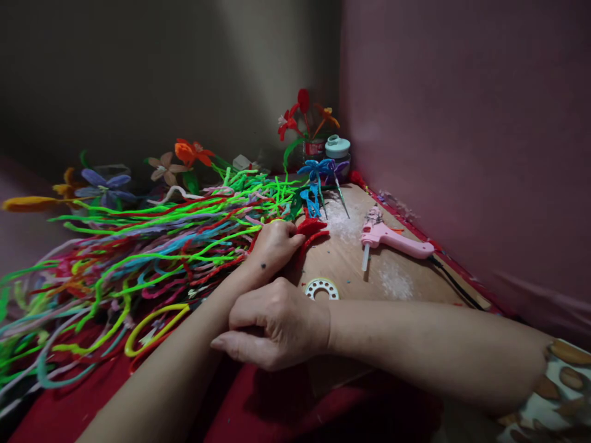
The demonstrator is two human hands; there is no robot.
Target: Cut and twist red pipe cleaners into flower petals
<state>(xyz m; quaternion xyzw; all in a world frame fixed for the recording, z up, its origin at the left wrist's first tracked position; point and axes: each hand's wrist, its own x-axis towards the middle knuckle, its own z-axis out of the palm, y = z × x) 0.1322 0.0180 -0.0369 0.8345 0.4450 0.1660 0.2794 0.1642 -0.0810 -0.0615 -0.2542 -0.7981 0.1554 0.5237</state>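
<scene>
My left hand (277, 243) is closed at the edge of the board, with red pipe-cleaner pieces (314, 229) sticking out past its thumb and fingers. My right hand (286, 323) lies nearer to me, across the left forearm. Its fingers are curled in and the thumb points left; whatever may be in them is hidden. A large heap of coloured pipe cleaners (184, 227), many bright green, spreads to the left of my left hand. Just beyond my right wrist sits a white ring with holes (322, 284), partly covered by it.
A pink glue gun (392, 239) with a black cord lies on the board (351, 258) at right. Yellow-handled scissors (138, 335) rest by the heap. Behind stand pipe-cleaner flowers (196, 152), a lidded jar (337, 151) and blue flowers (315, 169). Walls close off the back and right.
</scene>
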